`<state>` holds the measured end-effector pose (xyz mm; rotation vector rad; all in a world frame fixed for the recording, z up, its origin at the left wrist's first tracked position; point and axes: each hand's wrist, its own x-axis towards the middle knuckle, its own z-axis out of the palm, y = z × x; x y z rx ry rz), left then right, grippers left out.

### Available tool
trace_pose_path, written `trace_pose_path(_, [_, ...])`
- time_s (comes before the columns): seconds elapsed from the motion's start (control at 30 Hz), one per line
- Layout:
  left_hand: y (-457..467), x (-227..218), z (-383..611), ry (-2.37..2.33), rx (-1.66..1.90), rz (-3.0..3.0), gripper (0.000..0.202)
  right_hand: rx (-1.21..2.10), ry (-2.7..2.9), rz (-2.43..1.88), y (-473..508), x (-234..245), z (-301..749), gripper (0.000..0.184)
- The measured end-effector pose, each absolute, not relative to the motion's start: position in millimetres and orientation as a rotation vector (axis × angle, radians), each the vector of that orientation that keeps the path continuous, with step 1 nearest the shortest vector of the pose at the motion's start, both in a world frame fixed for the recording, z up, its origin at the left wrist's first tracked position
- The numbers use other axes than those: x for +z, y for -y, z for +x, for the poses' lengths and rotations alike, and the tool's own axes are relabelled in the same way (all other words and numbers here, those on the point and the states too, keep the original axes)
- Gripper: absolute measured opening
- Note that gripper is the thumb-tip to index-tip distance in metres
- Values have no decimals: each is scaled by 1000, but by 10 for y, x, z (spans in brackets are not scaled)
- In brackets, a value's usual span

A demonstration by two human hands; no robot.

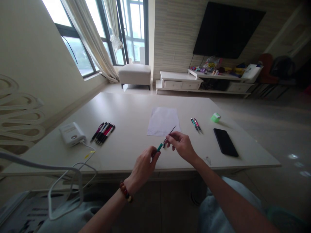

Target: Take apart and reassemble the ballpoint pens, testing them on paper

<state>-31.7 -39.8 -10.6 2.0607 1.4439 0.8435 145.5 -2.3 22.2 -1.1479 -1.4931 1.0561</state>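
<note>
Left hand (145, 158): pinching the green pen part (159, 147)
Right hand (181, 144): pinching a thin dark rod (172, 129)
Green pen part: beside the rod, between the hands, toward the tabletop (121, 111)'s near edge

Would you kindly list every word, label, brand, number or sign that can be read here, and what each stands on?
No words, brands or numbers can be read.
Sign: a yellow smiley face on the plastic bag.
White device: faint grey print, too small and blurred to read.
Paper: faint marks along its near edge, illegible.
</note>
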Motion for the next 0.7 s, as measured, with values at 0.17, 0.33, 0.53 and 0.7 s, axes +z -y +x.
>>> trace_pose_path(0.17, [382, -129, -291, -1418, 880, 2046, 20, 1059, 1577, -1129, 45, 219, 1438, 31])
trace_pose_path(0.33, [366, -167, -273, -1335, 940, 1980, 17, 1079, 1487, -1072, 1, 231, 1412, 31])
trace_pose_path(0.53, [381, -111, -256, -1241, 959, 1803, 23, 1119, 1511, -1077, -49, 217, 1382, 30])
trace_pose_path(0.7, [350, -66, -206, -1204, 1053, 1737, 26, 1222, 1530, -1040, -41, 216, 1299, 29])
